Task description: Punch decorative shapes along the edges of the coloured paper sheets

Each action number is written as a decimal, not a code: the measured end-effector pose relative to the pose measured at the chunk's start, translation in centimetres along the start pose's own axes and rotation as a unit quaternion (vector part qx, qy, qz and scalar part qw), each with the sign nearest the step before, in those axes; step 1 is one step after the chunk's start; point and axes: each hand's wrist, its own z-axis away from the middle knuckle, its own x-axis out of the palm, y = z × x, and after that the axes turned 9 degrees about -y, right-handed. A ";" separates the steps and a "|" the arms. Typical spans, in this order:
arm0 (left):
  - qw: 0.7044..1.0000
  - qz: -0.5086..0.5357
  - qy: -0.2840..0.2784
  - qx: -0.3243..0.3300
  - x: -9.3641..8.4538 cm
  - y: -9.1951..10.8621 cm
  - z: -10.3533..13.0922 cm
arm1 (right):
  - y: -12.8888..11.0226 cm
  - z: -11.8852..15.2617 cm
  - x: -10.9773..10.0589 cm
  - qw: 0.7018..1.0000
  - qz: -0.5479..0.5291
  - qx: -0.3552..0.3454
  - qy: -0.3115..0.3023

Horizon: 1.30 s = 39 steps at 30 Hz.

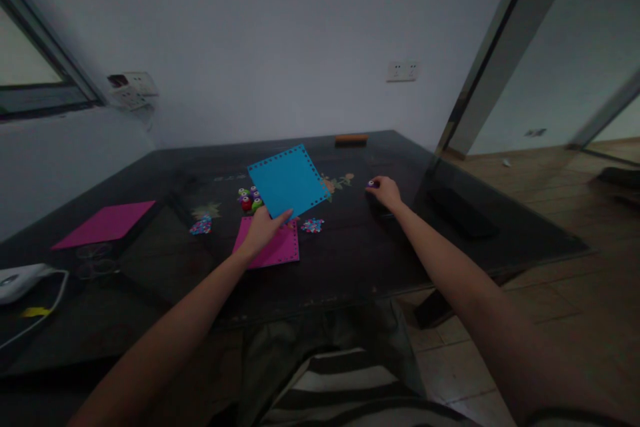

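My left hand (263,231) pinches the lower corner of a blue sheet of paper (287,181), which has small holes punched along several edges and is held tilted above the table. Under that hand lies a pink sheet (274,248) with holes along its edges. My right hand (387,193), farther right, is closed around a small purple craft punch (372,184) with a white round top, apart from the blue sheet. Several similar punches (246,203) in purple, red and green stand left of the blue sheet, partly covered by it.
The dark glossy table (330,280) bears two piles of coloured paper bits, one left (201,225) and one in the middle (313,225). Another pink sheet (107,224) lies left. A black oblong object (463,213) is at right, an orange-brown one (351,139) at the back, a white corded device (23,280) far left.
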 end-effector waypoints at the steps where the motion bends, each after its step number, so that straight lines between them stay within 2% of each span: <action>1: 1.000 0.000 -0.002 -0.001 0.0 -0.1 0.0 | 0.0 0.0 0.0 1.000 0.013 0.002 0.001; 10: 1.000 0.005 -0.016 0.005 0.2 0.0 0.1 | 0.5 0.0 0.0 0.998 0.054 0.014 0.011; 25: 0.999 -0.009 -0.037 -0.004 0.2 0.6 0.3 | 0.8 0.0 -1.0 0.995 0.092 0.018 -0.027; 29: 0.999 -0.024 -0.037 -0.013 0.2 0.7 0.4 | 0.2 0.2 -2.1 0.997 0.073 -0.005 0.026; 32: 0.999 -0.016 -0.044 -0.014 0.3 0.8 0.6 | -1.6 0.7 -3.1 0.996 -0.018 -0.060 0.070; 34: 0.999 -0.009 -0.050 -0.012 0.3 0.9 0.6 | -3.6 1.5 -3.4 0.985 -0.128 -0.109 0.041; 35: 0.998 -0.007 -0.055 -0.012 0.4 1.0 0.6 | -4.7 2.1 -3.3 0.973 -0.192 -0.130 0.000; 37: 0.998 -0.007 -0.064 -0.015 0.4 1.1 0.6 | -6.9 3.5 -2.9 0.931 -0.308 -0.156 -0.117; 39: 0.997 -0.005 -0.073 -0.017 0.4 1.2 0.6 | -8.8 4.8 -2.2 0.886 -0.383 -0.174 -0.196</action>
